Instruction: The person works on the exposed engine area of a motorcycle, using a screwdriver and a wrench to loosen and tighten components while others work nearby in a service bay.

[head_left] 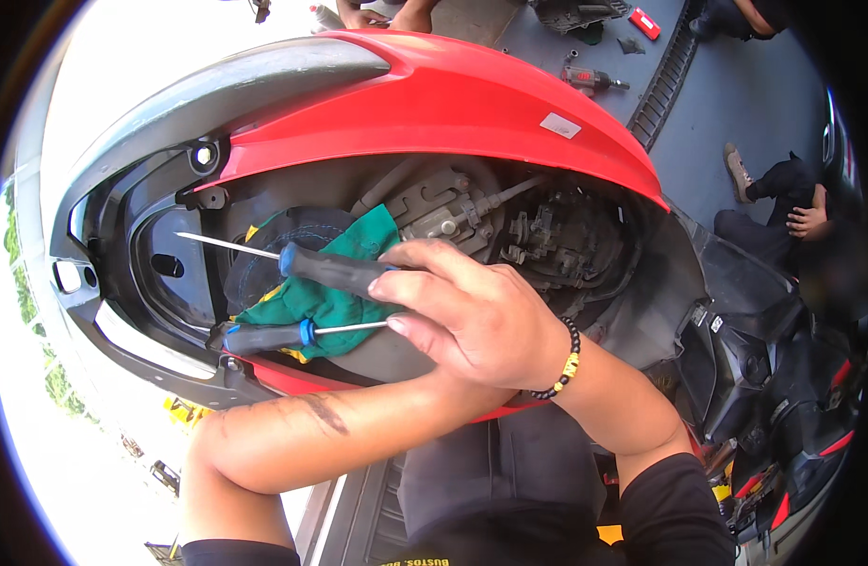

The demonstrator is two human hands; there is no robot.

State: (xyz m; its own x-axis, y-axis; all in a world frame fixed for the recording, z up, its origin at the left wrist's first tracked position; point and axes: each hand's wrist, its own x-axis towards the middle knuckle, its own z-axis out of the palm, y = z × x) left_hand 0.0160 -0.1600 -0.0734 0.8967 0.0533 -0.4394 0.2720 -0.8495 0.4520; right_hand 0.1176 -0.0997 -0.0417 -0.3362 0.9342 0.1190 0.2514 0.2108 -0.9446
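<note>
My right hand (481,311), with a beaded bracelet at the wrist, reaches left over the open scooter body (434,104). Its fingers are closed on the dark handle of a screwdriver (325,271), whose bare shaft points left. Below it lies a second screwdriver (274,337), handle to the left, its shaft ending at my thumb; I cannot tell if it is gripped too. Under both tools is a bunched green and dark cloth (354,316) with yellow bits. My left forearm (340,415) crosses beneath the right hand, which hides the left hand and its fingers.
Mechanical parts (557,231) sit inside the red body's opening. An impact wrench (592,79) and a red object (644,24) lie on the grey floor beyond, near a floor grate (662,80). Other people are nearby. Dark panels (745,349) stand at right.
</note>
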